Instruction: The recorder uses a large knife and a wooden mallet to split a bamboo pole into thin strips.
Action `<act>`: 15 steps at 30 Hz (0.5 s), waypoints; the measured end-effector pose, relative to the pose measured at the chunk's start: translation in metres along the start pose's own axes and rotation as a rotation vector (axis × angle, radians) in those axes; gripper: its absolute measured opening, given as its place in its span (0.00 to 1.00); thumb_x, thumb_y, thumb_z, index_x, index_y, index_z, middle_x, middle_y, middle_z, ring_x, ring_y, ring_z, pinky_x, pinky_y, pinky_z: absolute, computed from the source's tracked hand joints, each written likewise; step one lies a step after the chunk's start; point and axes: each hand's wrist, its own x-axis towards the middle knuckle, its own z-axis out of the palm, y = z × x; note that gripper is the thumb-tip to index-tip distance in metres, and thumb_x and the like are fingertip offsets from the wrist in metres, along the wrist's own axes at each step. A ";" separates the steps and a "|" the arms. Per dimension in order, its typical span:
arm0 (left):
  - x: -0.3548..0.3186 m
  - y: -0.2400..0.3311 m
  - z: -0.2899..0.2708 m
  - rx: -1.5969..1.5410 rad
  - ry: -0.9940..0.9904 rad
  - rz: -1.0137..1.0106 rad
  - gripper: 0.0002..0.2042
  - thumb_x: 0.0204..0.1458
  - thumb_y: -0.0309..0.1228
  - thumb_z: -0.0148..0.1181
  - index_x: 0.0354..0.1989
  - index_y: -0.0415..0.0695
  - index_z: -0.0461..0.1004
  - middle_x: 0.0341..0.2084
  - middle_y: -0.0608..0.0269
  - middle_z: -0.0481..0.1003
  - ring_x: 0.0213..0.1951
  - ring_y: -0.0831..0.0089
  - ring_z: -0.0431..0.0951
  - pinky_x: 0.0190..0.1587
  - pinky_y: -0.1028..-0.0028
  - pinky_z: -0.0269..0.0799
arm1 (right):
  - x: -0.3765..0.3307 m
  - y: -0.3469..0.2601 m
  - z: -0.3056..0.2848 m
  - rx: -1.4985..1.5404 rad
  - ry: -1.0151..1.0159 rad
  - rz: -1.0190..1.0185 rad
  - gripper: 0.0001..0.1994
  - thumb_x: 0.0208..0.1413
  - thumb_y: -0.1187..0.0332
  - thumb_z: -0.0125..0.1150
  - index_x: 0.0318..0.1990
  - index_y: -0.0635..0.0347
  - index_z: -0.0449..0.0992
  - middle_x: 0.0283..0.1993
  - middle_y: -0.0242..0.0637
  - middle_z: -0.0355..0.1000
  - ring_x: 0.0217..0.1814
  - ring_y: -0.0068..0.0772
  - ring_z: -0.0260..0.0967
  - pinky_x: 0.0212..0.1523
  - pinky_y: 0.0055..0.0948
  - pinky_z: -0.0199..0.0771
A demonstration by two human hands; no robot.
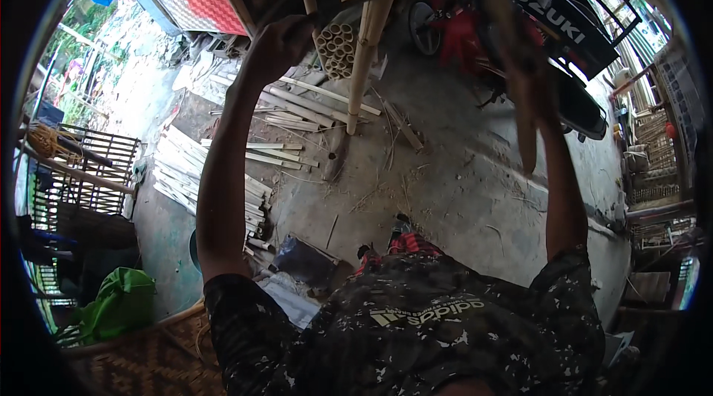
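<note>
My left hand (286, 41) is raised at the upper middle, its fingers curled closed. A thin, dark curved strip (345, 4) reaches from beside it toward a thick bamboo pole (362, 73); whether the fingers grip that strip is too dark to tell. On the other side, my right hand (529, 83) is lifted and wrapped round a long wooden-handled tool (526, 147). Its lower end tapers below my fist, and its blurred upper part runs out past the top edge. Beyond my left hand, a bundle of cut bamboo tubes (338, 51) shows its round open ends.
Split bamboo strips (186, 166) lie heaped at the left, with longer pieces (304, 103) ahead. A red motorcycle (464, 36) stands far right. Woven bamboo racks (82, 166) line the left side; a green sack (119, 303) sits near them. A dark bundle (304, 261) lies by my feet.
</note>
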 end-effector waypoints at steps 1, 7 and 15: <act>0.000 -0.001 -0.002 0.046 0.008 -0.012 0.15 0.65 0.36 0.57 0.56 0.44 0.80 0.20 0.65 0.77 0.21 0.81 0.73 0.27 0.73 0.69 | 0.011 -0.002 -0.013 0.131 0.070 0.004 0.23 0.62 0.50 0.65 0.52 0.62 0.78 0.34 0.31 0.75 0.32 0.20 0.72 0.34 0.26 0.71; 0.013 0.014 0.001 0.065 -0.055 -0.022 0.20 0.64 0.42 0.60 0.55 0.40 0.78 0.27 0.54 0.80 0.31 0.70 0.82 0.39 0.68 0.75 | -0.019 0.074 0.059 0.197 0.272 -0.206 0.28 0.63 0.56 0.64 0.65 0.63 0.71 0.37 0.34 0.77 0.30 0.24 0.73 0.32 0.29 0.74; 0.009 -0.032 -0.024 0.293 -0.066 -0.011 0.22 0.64 0.46 0.58 0.57 0.42 0.78 0.40 0.46 0.83 0.44 0.55 0.84 0.49 0.62 0.76 | -0.004 0.035 0.053 0.090 0.023 -0.233 0.26 0.60 0.61 0.68 0.64 0.60 0.73 0.39 0.31 0.78 0.31 0.24 0.74 0.31 0.33 0.73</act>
